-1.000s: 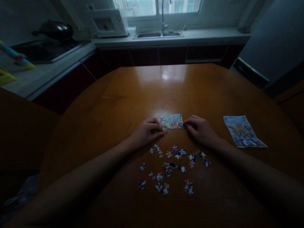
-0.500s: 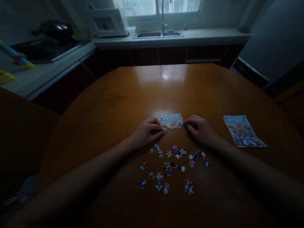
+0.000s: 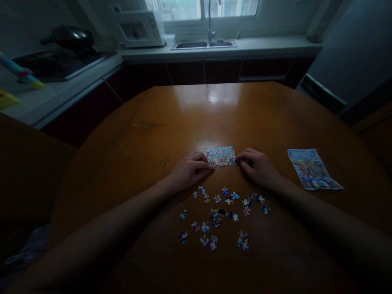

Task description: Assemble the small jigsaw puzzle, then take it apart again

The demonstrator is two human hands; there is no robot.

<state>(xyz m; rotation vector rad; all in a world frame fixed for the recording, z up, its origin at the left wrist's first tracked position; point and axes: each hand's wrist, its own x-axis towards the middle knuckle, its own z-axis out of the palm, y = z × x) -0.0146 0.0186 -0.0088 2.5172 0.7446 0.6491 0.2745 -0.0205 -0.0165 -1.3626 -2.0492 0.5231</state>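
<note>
Because the joined puzzle section [image 3: 221, 156] lies flat on the bench [image 3: 183, 122] between the left hand [image 3: 188, 169] and right hand [image 3: 259, 165], light, even fingertip pressure should spare its joints. Both hands are narrow, but whether either grips a piece I cannot tell; loose pieces [image 3: 217, 199] lie nearer the body.

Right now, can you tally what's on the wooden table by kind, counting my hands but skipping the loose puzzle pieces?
Hands: 2 (left hand, right hand)
Joined puzzle section: 1
Printed picture sheet: 1
Total: 4
</note>
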